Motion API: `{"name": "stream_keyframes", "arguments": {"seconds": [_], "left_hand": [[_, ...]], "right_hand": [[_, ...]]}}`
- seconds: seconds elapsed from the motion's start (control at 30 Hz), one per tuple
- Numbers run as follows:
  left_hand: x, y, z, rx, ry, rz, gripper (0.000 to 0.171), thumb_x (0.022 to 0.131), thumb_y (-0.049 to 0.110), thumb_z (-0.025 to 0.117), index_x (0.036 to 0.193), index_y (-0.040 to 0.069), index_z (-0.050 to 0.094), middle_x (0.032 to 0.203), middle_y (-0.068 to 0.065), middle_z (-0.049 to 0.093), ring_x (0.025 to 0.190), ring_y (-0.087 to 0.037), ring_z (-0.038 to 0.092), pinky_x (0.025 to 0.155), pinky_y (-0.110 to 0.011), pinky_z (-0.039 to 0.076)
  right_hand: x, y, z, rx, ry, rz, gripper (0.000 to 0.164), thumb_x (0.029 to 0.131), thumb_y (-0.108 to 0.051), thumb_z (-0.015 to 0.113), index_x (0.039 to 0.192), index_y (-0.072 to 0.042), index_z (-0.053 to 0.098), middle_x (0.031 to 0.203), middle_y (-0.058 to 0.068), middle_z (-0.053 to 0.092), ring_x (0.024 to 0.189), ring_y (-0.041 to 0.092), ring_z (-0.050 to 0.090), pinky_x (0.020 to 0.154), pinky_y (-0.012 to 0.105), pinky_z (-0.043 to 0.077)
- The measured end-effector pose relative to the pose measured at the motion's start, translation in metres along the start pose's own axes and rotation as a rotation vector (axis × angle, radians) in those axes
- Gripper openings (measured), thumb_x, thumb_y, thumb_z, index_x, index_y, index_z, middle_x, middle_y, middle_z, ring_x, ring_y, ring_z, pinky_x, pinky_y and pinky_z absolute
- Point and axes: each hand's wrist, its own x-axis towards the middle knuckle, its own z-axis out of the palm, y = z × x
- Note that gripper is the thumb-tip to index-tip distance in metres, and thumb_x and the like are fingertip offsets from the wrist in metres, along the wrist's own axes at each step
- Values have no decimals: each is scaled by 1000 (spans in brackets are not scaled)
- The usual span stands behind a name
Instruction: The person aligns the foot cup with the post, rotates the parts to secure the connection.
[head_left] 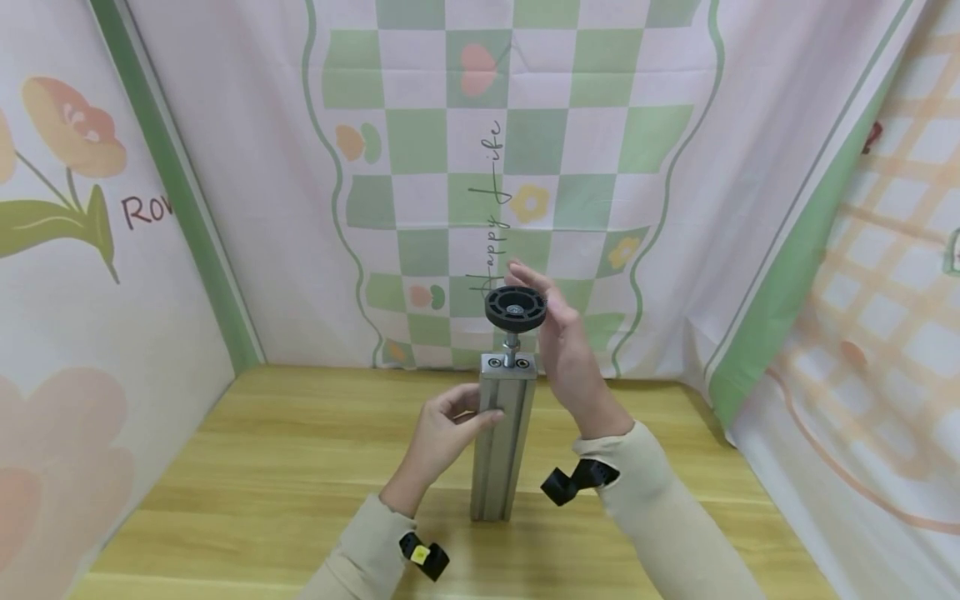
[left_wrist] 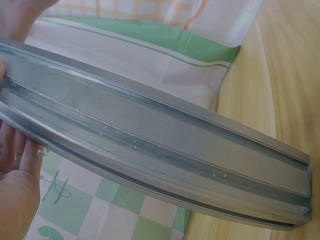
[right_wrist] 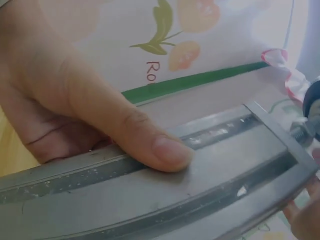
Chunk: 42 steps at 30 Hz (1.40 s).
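Note:
An aluminium profile [head_left: 501, 450] stands upright on the wooden table. A metal end plate [head_left: 489, 372] with two screws caps its top. From the plate rises a threaded stud [head_left: 511, 343] with a round black levelling foot [head_left: 498, 320] on it. My left hand [head_left: 438, 433] grips the profile's upper part, its thumb [right_wrist: 170, 152] lying across the front face. The other left fingers are partly hidden behind the metal. Beside the foot, my right hand [head_left: 572, 367] holds its fingers nearly straight, touching or almost touching the right rim. Grooves run along the profile [left_wrist: 165, 135], with small pale flecks in them.
The wood-grain table [head_left: 300, 433] spreads around the profile's base. A printed cloth with green checks [head_left: 416, 142] hangs behind, and more cloth [head_left: 67, 317] hangs at both sides. Black camera mounts [head_left: 577, 481] sit on both sleeves.

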Motion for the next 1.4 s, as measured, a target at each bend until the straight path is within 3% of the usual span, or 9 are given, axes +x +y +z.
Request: {"name": "stream_keyframes", "arguments": {"seconds": [0.17,0.57,0.73,0.97,1.23,1.4], "left_hand": [[0,0,0,0,-1,-3,33,87,14,81,117,7,71,103,-8,72,98,-22,68,89,-32,57],[0,0,0,6,-1,-8,33,87,16,82,117,8,71,103,-7,72,98,-22,68,89,-32,57],[0,0,-1,6,-4,-11,34,87,16,82,118,8,71,103,-7,71,98,-22,67,89,-32,57],[0,0,-1,12,-4,-8,35,87,18,82,118,8,71,103,-7,71,98,-22,67,90,-32,57],[1,0,0,5,-3,-6,35,87,17,82,118,7,71,104,-8,72,98,-22,68,89,-32,57],[0,0,0,-2,-8,-11,34,87,16,81,118,8,71,104,-8,71,98,-22,67,90,-32,57]], "right_hand": [[2,2,-5,183,-111,38,54,108,-25,15,144,-10,52,150,15,46,146,36,27,119,51,17],[2,4,-9,244,-130,61,49,108,-26,19,138,-14,56,147,18,49,143,32,33,118,51,19],[1,7,-8,251,-91,55,41,106,-26,27,132,-15,56,140,14,54,136,32,41,116,51,21],[-4,10,-5,185,38,-44,28,100,-21,44,123,-13,57,133,11,57,125,30,51,114,40,30],[-13,9,3,57,174,-129,18,93,-8,52,110,-14,53,135,15,48,121,30,49,98,30,50],[-12,7,8,-31,214,-210,20,89,-3,63,104,-11,52,124,15,42,116,30,46,95,28,46]]}}
